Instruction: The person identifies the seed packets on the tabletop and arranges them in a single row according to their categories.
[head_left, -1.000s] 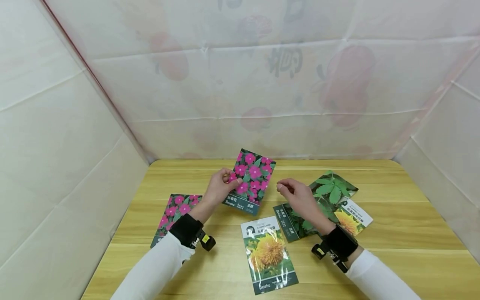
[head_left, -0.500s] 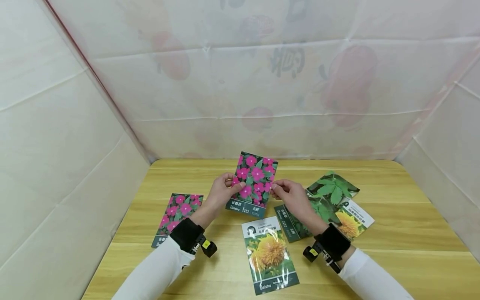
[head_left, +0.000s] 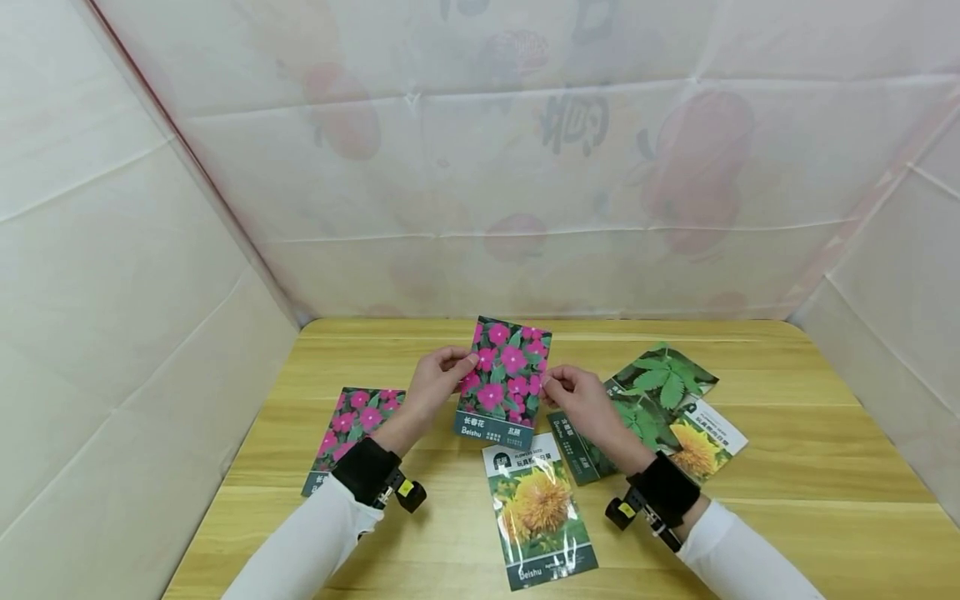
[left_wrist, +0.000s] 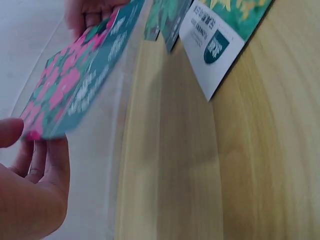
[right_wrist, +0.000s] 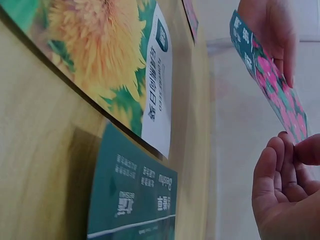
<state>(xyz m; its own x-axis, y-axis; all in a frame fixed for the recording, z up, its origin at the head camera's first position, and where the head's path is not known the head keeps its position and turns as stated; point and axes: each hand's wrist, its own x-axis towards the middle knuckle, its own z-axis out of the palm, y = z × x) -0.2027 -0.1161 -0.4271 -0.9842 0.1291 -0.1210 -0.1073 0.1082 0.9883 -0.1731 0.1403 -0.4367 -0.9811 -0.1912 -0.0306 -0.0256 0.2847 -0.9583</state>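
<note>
Closest to us on the wood tbl (head_left: 442,550), b/w our white sleeves (head_left: 300,537), the front yellow-flower pkt (head_left: 540,504) lies flat, pic up. A bit farther, on our left, a spare pink pkt (head_left: 352,425) is partly hidden by our arm; on our right lie leafy green pkts (head_left: 667,375), can't tell how many, w/ a side yellow-flower pkt (head_left: 697,446) touching them. Past the front one, up off the wood, is the held pink pkt (head_left: 506,371), tipped a bit. Our L hand (head_left: 435,383) has its left edge b/w thumb and bent fingers; our R hand (head_left: 588,404) pinches the right edge, thumb and finger almost closed up. We think it's v. light, thin, a bit bendy, prob. slick. Best spot: both side edges, thumbs in front, fingers behind, w/ a soft squeeze so it won't crease. 1 sec ago our R hand was off it; now it's on. Vs. ½ sec ago, it sits a bit lower and our L thumb covers less of the pic. Farthest off hangs the pale cloth wall (head_left: 450,167) w/ faint red shapes.
</note>
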